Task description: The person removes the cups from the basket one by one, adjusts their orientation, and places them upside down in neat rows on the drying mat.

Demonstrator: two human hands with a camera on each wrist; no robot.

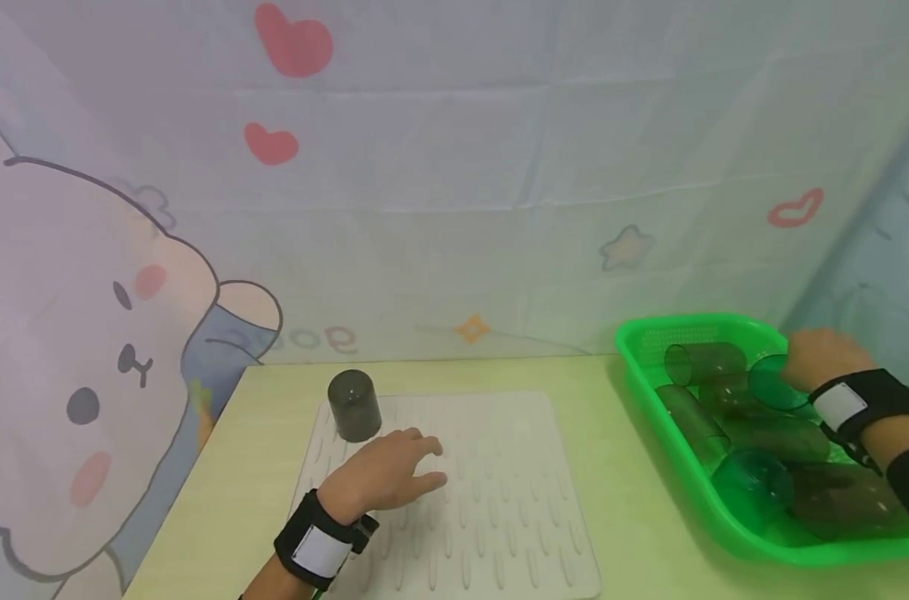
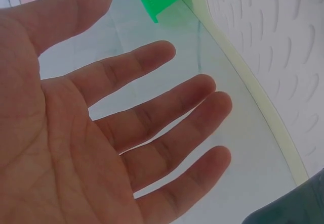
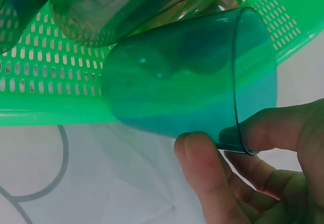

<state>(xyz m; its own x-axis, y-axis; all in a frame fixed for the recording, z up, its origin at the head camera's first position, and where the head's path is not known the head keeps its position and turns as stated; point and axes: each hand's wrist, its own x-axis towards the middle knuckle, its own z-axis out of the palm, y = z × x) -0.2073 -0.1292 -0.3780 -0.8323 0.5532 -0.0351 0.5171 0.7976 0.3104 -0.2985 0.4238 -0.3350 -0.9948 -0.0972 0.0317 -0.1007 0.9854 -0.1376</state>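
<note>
My right hand (image 1: 829, 358) is over the far right part of the green basket (image 1: 679, 462). In the right wrist view its thumb and fingers pinch the rim of a clear teal cup (image 3: 172, 82), which lies tilted on its side. My left hand (image 1: 387, 471) hovers above the white ribbed mat (image 1: 499, 467), fingers spread and palm bare in the left wrist view. Just beyond it, a dark grey cup (image 1: 355, 408) stands upside down on the mat's far left corner.
Several see-through cups lie in the basket, among them a grey one (image 1: 694, 425), a brownish one (image 1: 836, 500) and a blue-green one (image 1: 754, 483). Behind the pale yellow table (image 1: 619, 517) hangs a printed cloth (image 1: 454, 167).
</note>
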